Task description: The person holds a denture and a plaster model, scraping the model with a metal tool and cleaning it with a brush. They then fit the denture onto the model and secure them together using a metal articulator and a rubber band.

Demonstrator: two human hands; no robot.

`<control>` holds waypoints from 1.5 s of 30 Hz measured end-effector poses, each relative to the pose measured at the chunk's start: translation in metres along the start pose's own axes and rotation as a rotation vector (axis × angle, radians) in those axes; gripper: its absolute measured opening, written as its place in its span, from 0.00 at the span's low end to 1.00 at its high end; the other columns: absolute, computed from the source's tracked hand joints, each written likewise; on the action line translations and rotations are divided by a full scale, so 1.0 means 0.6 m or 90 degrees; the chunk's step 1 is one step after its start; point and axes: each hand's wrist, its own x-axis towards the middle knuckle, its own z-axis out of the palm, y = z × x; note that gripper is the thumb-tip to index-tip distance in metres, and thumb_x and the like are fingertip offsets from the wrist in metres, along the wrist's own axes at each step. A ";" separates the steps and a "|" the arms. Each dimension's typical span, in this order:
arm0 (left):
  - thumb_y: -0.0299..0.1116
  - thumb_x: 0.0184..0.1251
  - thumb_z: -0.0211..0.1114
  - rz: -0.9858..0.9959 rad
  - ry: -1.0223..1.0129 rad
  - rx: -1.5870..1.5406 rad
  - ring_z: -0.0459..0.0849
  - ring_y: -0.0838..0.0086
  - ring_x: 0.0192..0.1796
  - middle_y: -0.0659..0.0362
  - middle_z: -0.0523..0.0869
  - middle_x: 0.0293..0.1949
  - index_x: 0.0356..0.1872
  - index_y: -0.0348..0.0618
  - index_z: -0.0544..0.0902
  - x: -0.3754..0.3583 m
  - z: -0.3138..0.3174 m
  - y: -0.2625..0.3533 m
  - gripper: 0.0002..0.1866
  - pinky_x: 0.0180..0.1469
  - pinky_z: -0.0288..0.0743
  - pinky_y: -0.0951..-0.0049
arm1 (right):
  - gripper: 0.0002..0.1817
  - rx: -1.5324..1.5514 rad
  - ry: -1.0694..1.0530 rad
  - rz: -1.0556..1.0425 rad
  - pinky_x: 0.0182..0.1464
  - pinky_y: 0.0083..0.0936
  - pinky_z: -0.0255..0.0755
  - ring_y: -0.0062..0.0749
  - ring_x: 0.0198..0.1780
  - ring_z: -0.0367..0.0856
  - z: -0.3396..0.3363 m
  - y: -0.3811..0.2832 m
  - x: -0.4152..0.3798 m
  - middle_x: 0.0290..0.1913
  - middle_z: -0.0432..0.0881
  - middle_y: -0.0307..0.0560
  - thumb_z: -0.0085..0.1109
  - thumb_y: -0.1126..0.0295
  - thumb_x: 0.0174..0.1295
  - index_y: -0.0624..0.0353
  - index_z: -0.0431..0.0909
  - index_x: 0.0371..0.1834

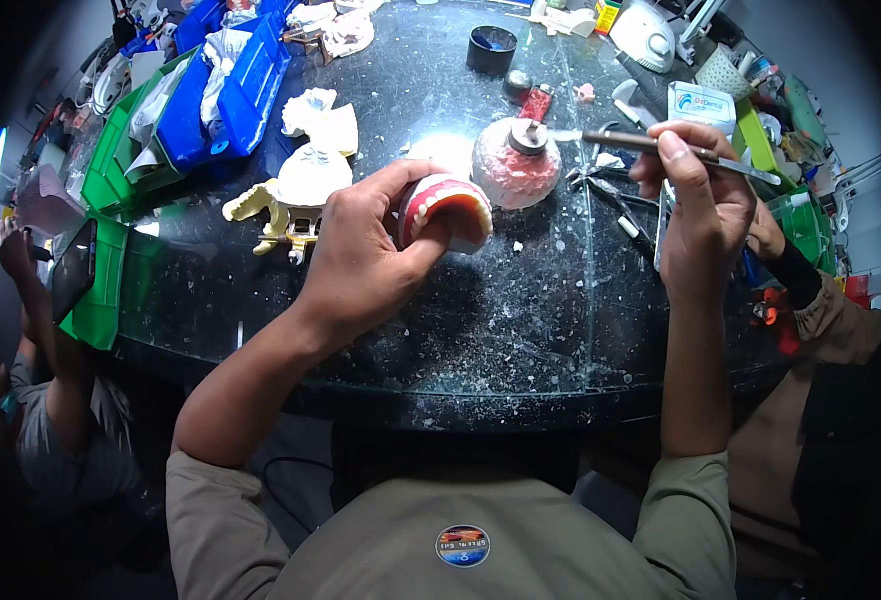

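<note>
My left hand [365, 240] is wrapped around a denture model [449, 192] with white teeth, a red-pink gum rim and an orange-lit inner side; the thumb presses inside its arch. Between the fingers of my right hand [705, 195] is a wax knife [622, 141], held roughly level with its blade pointing left. The blade's tip is at the metal top of a round spirit burner [516, 175] coated in pink wax. I cannot make out a flame. Left of my left hand lie a white plaster cast [314, 176] and a brass-coloured articulator [302, 236] with a yellowish piece.
Blue bins [252, 92] and green bins [100, 290] line the left side. A black cup [490, 50] stands behind the burner. Pliers and tools [615, 200] lie near my right hand. White crumbs dot the dark tabletop [480, 340]. Other people sit at both sides.
</note>
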 end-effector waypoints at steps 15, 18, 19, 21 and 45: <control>0.24 0.57 0.64 -0.043 0.000 0.115 0.85 0.78 0.41 0.55 0.87 0.37 0.47 0.32 0.80 0.018 -0.015 -0.016 0.15 0.46 0.79 0.76 | 0.06 -0.026 0.102 -0.021 0.30 0.11 0.66 0.15 0.23 0.73 -0.015 -0.002 -0.007 0.23 0.80 0.40 0.59 0.72 0.63 0.64 0.80 0.38; 0.26 0.57 0.66 -0.018 0.025 0.134 0.86 0.76 0.39 0.53 0.87 0.36 0.46 0.33 0.80 0.020 -0.015 -0.023 0.15 0.44 0.79 0.74 | 0.06 -0.252 0.029 -0.041 0.32 0.18 0.68 0.21 0.26 0.75 -0.009 -0.016 -0.032 0.28 0.81 0.42 0.59 0.73 0.64 0.65 0.79 0.39; 0.27 0.57 0.66 -0.006 0.034 0.134 0.86 0.75 0.38 0.53 0.87 0.36 0.45 0.33 0.81 0.020 -0.016 -0.026 0.15 0.44 0.79 0.74 | 0.05 -0.371 -0.045 -0.078 0.33 0.22 0.70 0.25 0.27 0.76 -0.005 -0.016 -0.043 0.29 0.82 0.43 0.59 0.75 0.63 0.65 0.79 0.39; 0.29 0.58 0.66 0.009 0.052 0.170 0.87 0.69 0.37 0.49 0.87 0.36 0.47 0.32 0.79 0.020 -0.018 -0.029 0.17 0.43 0.79 0.71 | 0.07 -0.502 -0.181 -0.289 0.37 0.31 0.73 0.38 0.31 0.78 -0.006 0.018 -0.067 0.32 0.81 0.47 0.58 0.81 0.59 0.64 0.79 0.41; 0.34 0.54 0.57 -0.010 0.053 0.351 0.84 0.43 0.40 0.37 0.84 0.37 0.58 0.31 0.70 0.009 -0.029 0.002 0.29 0.47 0.77 0.50 | 0.23 -0.690 0.045 -0.151 0.53 0.30 0.68 0.36 0.55 0.75 -0.110 -0.061 -0.001 0.53 0.78 0.49 0.61 0.72 0.60 0.56 0.72 0.60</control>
